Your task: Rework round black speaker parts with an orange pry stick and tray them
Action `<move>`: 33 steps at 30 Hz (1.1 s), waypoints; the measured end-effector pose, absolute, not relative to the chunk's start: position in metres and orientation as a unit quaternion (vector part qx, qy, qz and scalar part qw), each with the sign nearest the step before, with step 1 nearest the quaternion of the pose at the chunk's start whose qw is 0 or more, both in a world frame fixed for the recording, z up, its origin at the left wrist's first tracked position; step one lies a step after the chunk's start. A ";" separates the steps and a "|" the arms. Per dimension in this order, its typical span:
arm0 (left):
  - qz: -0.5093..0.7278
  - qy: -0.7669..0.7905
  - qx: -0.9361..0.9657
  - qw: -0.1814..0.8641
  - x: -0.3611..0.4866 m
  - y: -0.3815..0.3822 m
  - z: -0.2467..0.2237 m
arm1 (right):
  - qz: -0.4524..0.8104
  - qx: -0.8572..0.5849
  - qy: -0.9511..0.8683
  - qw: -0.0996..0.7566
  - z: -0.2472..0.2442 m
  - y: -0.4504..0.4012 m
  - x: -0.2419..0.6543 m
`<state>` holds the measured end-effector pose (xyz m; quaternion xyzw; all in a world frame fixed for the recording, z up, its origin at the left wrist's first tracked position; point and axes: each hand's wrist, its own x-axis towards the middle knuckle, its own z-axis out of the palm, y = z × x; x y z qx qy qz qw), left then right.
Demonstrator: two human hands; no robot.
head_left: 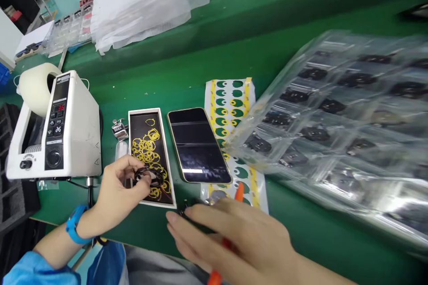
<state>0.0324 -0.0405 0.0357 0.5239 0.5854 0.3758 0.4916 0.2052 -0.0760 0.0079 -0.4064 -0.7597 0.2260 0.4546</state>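
From where I watched, the green-matted bench (160,89) ran at a slant across my view. A white tape dispenser (55,127) stood at its left, with a small tally counter (119,129) just beside it. Next came a white-framed black card (150,156) scattered with yellow rings, then a phone (197,144) lying face up and overlapping a sticker sheet (230,107) of green and yellow. A clear bag (321,111) of black parts lay at the right, its edge over the sheet. On the raised green shelf (254,13) behind, I saw a white plastic bag (143,4) and clear trays (70,26).
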 end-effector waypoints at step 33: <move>0.406 0.576 0.530 0.472 0.046 -0.062 0.022 | -0.043 -0.332 -0.830 0.445 -0.004 -0.039 0.200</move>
